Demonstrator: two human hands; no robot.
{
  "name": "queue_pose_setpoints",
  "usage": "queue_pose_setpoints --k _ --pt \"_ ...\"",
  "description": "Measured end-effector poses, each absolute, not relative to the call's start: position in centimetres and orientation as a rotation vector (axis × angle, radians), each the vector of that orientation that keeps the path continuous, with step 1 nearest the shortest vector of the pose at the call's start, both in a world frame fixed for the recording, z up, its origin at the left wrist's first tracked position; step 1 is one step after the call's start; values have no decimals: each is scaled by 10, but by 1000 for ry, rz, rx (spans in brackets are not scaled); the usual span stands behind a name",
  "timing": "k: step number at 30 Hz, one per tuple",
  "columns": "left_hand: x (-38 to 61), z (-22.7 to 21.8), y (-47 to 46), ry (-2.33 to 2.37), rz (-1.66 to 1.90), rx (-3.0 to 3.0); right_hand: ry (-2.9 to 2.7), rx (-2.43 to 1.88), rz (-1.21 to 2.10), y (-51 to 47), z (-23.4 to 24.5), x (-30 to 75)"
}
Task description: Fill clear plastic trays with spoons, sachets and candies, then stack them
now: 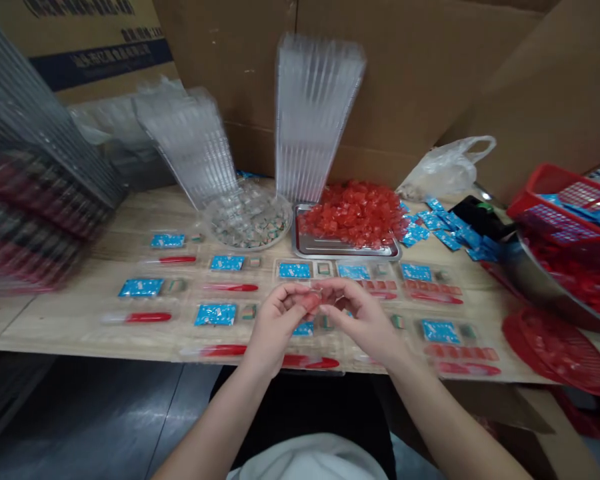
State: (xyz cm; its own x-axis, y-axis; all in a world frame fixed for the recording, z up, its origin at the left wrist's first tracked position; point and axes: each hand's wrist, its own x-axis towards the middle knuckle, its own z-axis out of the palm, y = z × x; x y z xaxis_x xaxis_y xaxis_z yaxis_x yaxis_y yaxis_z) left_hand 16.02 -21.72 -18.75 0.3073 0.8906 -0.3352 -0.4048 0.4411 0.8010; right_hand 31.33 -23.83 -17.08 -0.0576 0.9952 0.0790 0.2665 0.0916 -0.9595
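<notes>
My left hand (278, 319) and my right hand (361, 317) meet above the middle of the table, fingers closed in a pinch. Between the fingertips is a small translucent red piece (310, 302), partly covered by the fingers. Under and around the hands lie shallow clear plastic trays. They carry a blue sachet (216, 315), a small striped square (249, 311) and a red stick-shaped item (230, 287). Some trays on the right also hold a row of red squares (461, 353). Trays directly below my hands are partly hidden.
Behind the trays, loose red pieces (363, 210) are heaped on a metal tray (347, 252), beside a round clear bowl (210, 230) of small wrapped pieces. Tall stacks of clear trays (315, 113) stand behind. Red baskets (535, 193) and scattered blue sachets (445, 227) are at right.
</notes>
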Motion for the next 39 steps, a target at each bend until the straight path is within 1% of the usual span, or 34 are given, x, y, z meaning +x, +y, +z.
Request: queue_pose_setpoints --k 3,7,12,20,26,32,39 --pt "162 -189 -221 852 950 683 -1645 -1312 900 -244 -168 310" --pt "162 -191 -223 873 973 773 -1592 -1345 798 -247 -168 308" --pt "154 -190 -229 862 890 796 -1582 -1365 788 -249 -173 308" --pt "156 -189 -231 904 1030 975 -1528 -1415 735 -255 -177 304" --pt "161 -192 -231 851 976 893 -1600 -1417 615 -261 -177 306" --pt "163 -190 -231 877 991 1081 -1549 -1418 619 -264 -179 309" --pt "165 -187 -227 950 942 1107 -1520 -1427 635 -267 -180 311"
